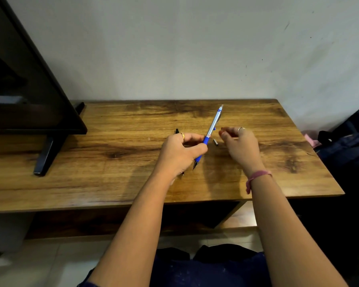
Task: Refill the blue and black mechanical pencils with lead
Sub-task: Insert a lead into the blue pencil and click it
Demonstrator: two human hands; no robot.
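My left hand (181, 154) grips the blue mechanical pencil (210, 130) by its blue grip, tip down toward me and top end tilted up and away. The black pencil (177, 131) lies on the wooden table (112, 146) mostly hidden under my left hand; only its far end and a tip near my wrist show. A small dark cap piece (215, 141) lies on the table between my hands. My right hand (239, 145) hovers just right of the blue pencil with fingers pinched together; whether it holds lead is too small to tell.
A black TV on a stand (29, 90) fills the left side, one foot (47, 156) resting on the table. A dark bag (348, 150) sits off the table's right edge. A white wall rises behind the table.
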